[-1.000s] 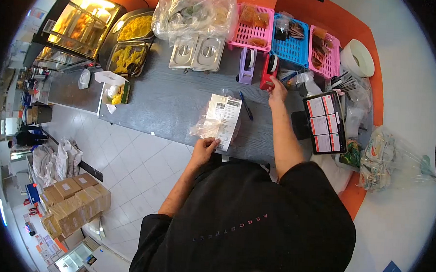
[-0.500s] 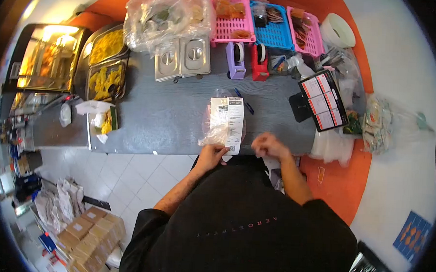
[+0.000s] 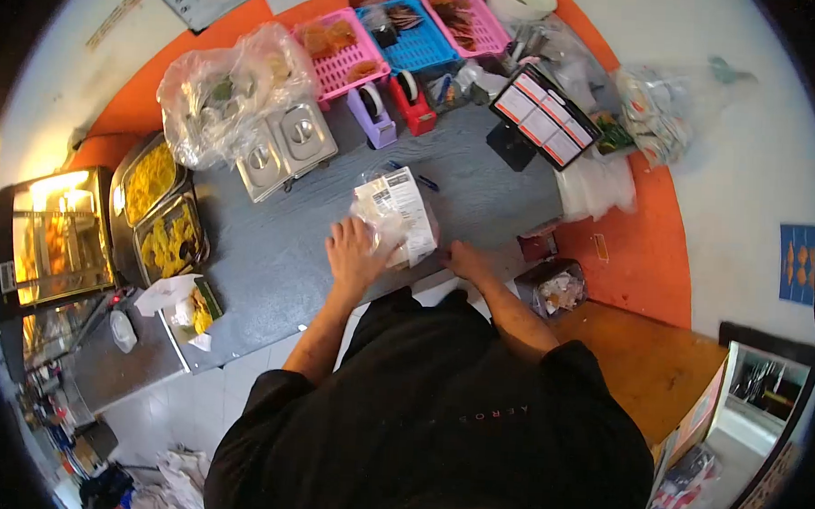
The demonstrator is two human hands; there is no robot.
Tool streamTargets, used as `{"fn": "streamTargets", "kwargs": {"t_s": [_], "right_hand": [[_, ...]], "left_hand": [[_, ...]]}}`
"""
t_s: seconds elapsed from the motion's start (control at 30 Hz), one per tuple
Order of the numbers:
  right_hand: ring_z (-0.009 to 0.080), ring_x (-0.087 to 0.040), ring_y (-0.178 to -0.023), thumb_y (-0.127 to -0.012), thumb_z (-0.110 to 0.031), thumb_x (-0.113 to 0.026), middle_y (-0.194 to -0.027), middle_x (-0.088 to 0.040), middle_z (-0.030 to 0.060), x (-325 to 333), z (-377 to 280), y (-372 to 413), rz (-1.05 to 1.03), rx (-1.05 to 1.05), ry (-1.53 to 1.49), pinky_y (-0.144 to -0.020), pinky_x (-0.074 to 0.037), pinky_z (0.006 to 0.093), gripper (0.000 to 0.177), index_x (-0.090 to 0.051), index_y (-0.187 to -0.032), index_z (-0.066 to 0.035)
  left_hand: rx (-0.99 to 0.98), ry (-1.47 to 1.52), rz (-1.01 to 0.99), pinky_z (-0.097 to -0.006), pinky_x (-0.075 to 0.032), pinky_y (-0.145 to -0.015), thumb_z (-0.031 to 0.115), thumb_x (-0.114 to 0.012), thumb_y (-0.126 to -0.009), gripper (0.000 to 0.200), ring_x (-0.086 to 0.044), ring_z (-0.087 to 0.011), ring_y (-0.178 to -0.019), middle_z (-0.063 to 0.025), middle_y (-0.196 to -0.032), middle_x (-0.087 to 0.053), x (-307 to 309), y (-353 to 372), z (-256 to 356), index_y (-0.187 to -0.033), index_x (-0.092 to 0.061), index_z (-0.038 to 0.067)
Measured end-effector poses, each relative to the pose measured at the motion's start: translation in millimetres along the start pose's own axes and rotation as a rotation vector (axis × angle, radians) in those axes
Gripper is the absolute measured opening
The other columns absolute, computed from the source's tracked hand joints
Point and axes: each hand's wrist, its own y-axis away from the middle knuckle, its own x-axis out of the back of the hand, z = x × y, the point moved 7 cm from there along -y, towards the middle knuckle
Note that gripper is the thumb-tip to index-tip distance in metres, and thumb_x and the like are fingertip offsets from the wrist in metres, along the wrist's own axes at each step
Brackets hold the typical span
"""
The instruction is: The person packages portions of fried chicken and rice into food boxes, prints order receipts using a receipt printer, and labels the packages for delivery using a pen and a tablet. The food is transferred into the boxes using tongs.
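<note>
A clear plastic bag (image 3: pixel 383 224) with pale contents lies on the grey counter in front of me. On it is a long white printed receipt (image 3: pixel 413 220). My left hand (image 3: pixel 353 257) rests at the bag's left side, fingers stretched out and slightly apart. Near the counter's front edge, my right hand (image 3: pixel 467 260) is just right of the receipt's lower end. Its fingers are curled in, and whatever they may hold is hidden. A blue pen (image 3: pixel 427 183) lies just beyond the bag.
Tape dispensers, purple (image 3: pixel 373 118) and red (image 3: pixel 412 107), stand behind the bag. Lidded steel containers (image 3: pixel 285 149) are at back left, and a tablet (image 3: pixel 546 118) stands at right. Food trays (image 3: pixel 170 244) line the left side. A bin (image 3: pixel 556 288) is below the counter.
The view has turned. My left hand has shifted from the receipt's lower end to the bag's left side, its fingers now extended. My right hand has come closer to the receipt.
</note>
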Motion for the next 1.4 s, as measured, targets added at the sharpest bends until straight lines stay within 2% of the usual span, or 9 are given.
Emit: {"fn": "streamTargets", "kwargs": {"t_s": [0.13, 0.37, 0.6, 0.63, 0.73, 0.97, 1.13, 1.27, 1.4], "right_hand": [[0.0309, -0.063, -0.100, -0.081, -0.037, -0.071, -0.110, -0.065, 0.0170, 7, 17, 19, -0.051, 0.046, -0.260, -0.087, -0.050, 0.0419, 0.052, -0.061, -0.117, -0.002], [0.0389, -0.030, -0.135, -0.077, -0.031, -0.072, -0.147, -0.029, 0.0244, 117, -41, 158, 0.801, 0.536, -0.260, -0.110, -0.024, 0.0483, 0.066, -0.048, -0.135, -0.009], [0.0312, -0.063, -0.098, -0.080, -0.014, -0.066, -0.109, -0.065, 0.0158, 222, 60, 404, 1.657, 0.288, -0.460, -0.091, -0.046, 0.0413, 0.024, -0.065, -0.101, -0.004], [0.0254, -0.063, -0.094, -0.081, -0.008, -0.062, -0.103, -0.066, 0.0141, 228, 86, 453, 1.458, 0.099, -0.897, -0.081, -0.050, 0.0375, 0.020, -0.064, -0.100, -0.002], [0.0198, -0.059, -0.075, -0.080, -0.004, -0.057, -0.085, -0.064, 0.0106, 234, 166, 627, 2.180, -0.226, -0.322, -0.068, -0.048, 0.0355, 0.024, -0.063, -0.103, 0.001], [0.0322, -0.066, -0.084, -0.091, -0.029, -0.054, -0.089, -0.067, 0.0186, 238, 342, 925, 1.976, -0.835, 0.261, -0.076, -0.049, 0.0371, 0.040, -0.058, -0.119, -0.001], [0.0370, -0.033, -0.135, -0.086, -0.052, -0.057, -0.145, -0.037, 0.0177, 199, 372, 935, 1.737, -1.684, 0.496, -0.105, -0.024, 0.0605, 0.072, -0.035, -0.142, -0.012], [0.0378, -0.028, -0.135, -0.084, -0.047, -0.060, -0.145, -0.034, 0.0146, 182, 294, 882, 1.800, -1.441, 0.566, -0.102, -0.017, 0.0700, 0.070, -0.038, -0.139, -0.009], [0.0363, -0.037, -0.125, -0.083, -0.027, -0.066, -0.127, -0.049, 0.0194, 67, 261, 885, 2.315, -1.240, 0.608, -0.097, -0.032, 0.0525, 0.041, -0.055, -0.115, -0.005]], "left_hand": [[-0.256, 0.324, -0.099, -0.0535, -0.042, -0.070, 0.034, -0.063, -0.082, 0.036, -0.056, -0.0423, -0.077, -0.0215, -0.077, -0.058, -44, -27, -2, -0.088, -0.053, 0.000], [-0.882, 0.381, -0.345, -0.0485, -0.046, -0.066, 0.018, -0.063, -0.080, 0.020, -0.059, -0.0404, -0.075, -0.0208, -0.079, -0.061, 16, -11, 176, -0.082, -0.057, -0.001], [-1.286, 0.710, 0.142, -0.0408, -0.043, -0.069, 0.028, -0.072, -0.076, 0.038, -0.054, -0.0334, -0.081, -0.0157, -0.086, -0.062, 178, 78, 413, -0.097, -0.062, -0.002], [-1.323, 0.731, 0.137, -0.0408, -0.043, -0.069, 0.028, -0.072, -0.076, 0.038, -0.054, -0.0334, -0.081, -0.0157, -0.086, -0.062, 184, 96, 434, -0.097, -0.062, -0.002], [-1.279, 1.078, -0.041, -0.0415, -0.043, -0.075, 0.033, -0.074, -0.075, 0.046, -0.055, -0.0311, -0.083, -0.0154, -0.095, -0.063, 182, 128, 472, -0.102, -0.063, -0.002], [-1.177, 0.964, -0.757, -0.0335, -0.046, -0.077, 0.008, -0.069, -0.079, 0.030, -0.058, -0.0251, -0.085, -0.0153, -0.097, -0.063, 73, 192, 517, -0.106, -0.060, -0.001], [-1.116, 0.967, -0.852, -0.0317, -0.047, -0.074, 0.003, -0.065, -0.081, 0.027, -0.060, -0.0223, -0.084, -0.0142, -0.095, -0.063, 57, 202, 523, -0.107, -0.059, -0.003], [-1.093, 0.887, -0.952, -0.0316, -0.045, -0.077, 0.002, -0.061, -0.083, 0.027, -0.059, -0.0196, -0.087, -0.0110, -0.097, -0.064, 53, 210, 526, -0.110, -0.059, -0.001], [-1.121, 0.849, -1.044, -0.0300, -0.046, -0.079, 0.011, -0.060, -0.089, 0.031, -0.057, -0.0165, -0.089, -0.0103, -0.102, -0.063, 48, 219, 507, -0.118, -0.057, -0.001]]}}
